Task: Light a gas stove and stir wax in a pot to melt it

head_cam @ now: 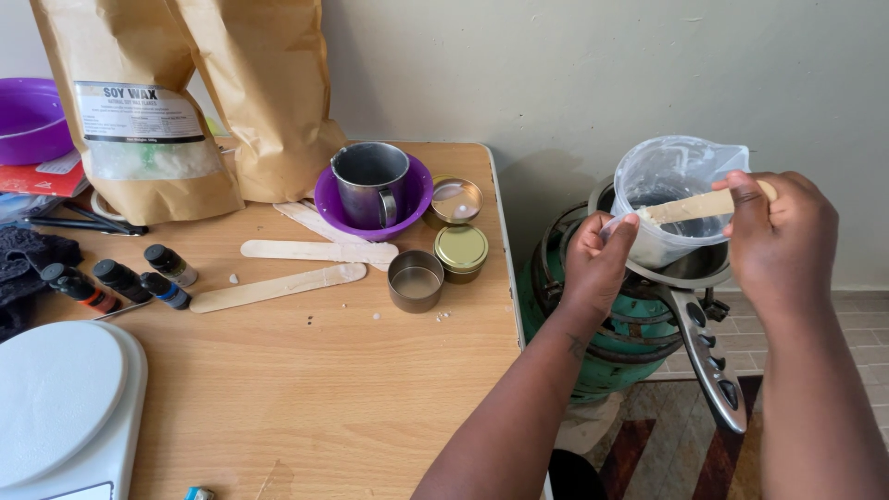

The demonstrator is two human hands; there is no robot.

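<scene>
We stir the plastic jug over the pot: left hand grasps its rim, right hand clenches the wooden stick. Left of the pot, the tins look unfilled.

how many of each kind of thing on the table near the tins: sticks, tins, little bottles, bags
wooden sticks on the table: 3
round tins: 3
small dropper bottles: 4
brown paper bags: 2
total: 12

Metal mug in purple bowl; wooden sticks, perhaps dye bottles nearby.
</scene>
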